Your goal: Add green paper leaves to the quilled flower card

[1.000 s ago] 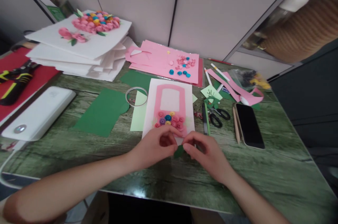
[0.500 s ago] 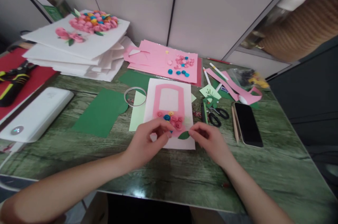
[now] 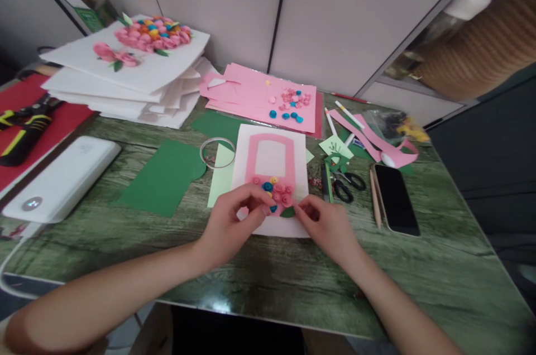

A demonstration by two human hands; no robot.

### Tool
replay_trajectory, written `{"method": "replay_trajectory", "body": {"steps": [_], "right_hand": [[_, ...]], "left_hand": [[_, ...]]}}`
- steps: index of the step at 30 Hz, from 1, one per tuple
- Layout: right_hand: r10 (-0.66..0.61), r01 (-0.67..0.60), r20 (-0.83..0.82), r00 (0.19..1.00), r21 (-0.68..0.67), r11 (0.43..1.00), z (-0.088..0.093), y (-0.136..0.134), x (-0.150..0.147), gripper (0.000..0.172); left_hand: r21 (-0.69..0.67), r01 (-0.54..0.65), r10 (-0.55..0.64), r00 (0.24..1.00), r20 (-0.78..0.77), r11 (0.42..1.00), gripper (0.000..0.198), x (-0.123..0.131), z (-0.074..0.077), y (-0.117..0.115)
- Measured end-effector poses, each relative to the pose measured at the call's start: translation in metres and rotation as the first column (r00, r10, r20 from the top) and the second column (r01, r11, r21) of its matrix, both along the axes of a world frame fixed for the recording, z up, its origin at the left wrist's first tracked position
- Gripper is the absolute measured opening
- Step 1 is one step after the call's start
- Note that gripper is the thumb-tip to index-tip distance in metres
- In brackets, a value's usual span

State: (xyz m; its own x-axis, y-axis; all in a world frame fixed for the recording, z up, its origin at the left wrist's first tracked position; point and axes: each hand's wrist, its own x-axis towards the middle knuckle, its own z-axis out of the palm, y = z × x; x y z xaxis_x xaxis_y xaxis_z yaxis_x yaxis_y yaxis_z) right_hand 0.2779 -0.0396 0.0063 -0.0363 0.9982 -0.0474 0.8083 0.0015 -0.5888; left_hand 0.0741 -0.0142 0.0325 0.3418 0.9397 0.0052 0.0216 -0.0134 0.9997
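Note:
A white card (image 3: 270, 143) with a pink frame (image 3: 270, 157) and a cluster of rolled paper flowers (image 3: 274, 192) lies in front of me on the green table (image 3: 419, 271). My right hand (image 3: 324, 224) pinches a small dark green paper leaf (image 3: 288, 212) and holds it against the card just below the flowers. My left hand (image 3: 237, 221) rests on the card's lower left part, fingers curled, fingertips touching the flowers beside the leaf.
Green paper (image 3: 163, 176), a tape ring (image 3: 216, 152), a white power bank (image 3: 58, 179) lie left. Scissors (image 3: 347, 185), a pen, a wooden stick and a phone (image 3: 396, 198) lie right. Pink sheets with paper rolls (image 3: 262, 98) and stacked white cards (image 3: 125, 73) sit behind.
My hands moved up from the card's near edge onto it. The green leaf went from being held between both hands to being set under the flower cluster by my right hand.

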Motion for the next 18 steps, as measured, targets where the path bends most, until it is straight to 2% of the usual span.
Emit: {"method": "replay_trajectory", "body": {"steps": [8,10,12,14,16,18], "right_hand": [[-0.101,0.093,0.066,0.993,0.119,0.989,0.014,-0.004,0.009,0.008],[-0.103,0.090,0.083,0.991,0.148,0.985,0.016,-0.004,0.012,0.009],[-0.094,0.077,0.095,0.991,0.162,0.984,0.016,-0.004,0.012,0.009],[-0.076,0.059,0.104,0.992,0.162,0.985,0.015,-0.004,0.012,0.008],[-0.039,0.021,0.115,0.993,0.158,0.987,0.014,-0.004,0.011,0.008],[0.031,-0.049,0.127,0.991,0.141,0.989,0.012,-0.005,0.010,0.008]], "left_hand": [[-0.012,-0.023,0.023,1.000,0.007,1.000,0.007,-0.001,0.001,0.004],[0.044,0.021,-0.017,0.995,-0.100,0.999,0.009,-0.001,0.001,0.005],[0.143,0.150,-0.102,0.950,-0.296,0.978,0.013,-0.002,-0.002,0.006],[0.277,0.327,-0.149,0.845,-0.513,0.904,0.018,-0.002,-0.007,0.003],[0.413,0.474,-0.097,0.740,-0.666,0.778,0.024,-0.002,-0.013,-0.001],[0.468,0.578,-0.042,0.658,-0.752,0.669,0.025,0.000,-0.019,-0.007]]}}
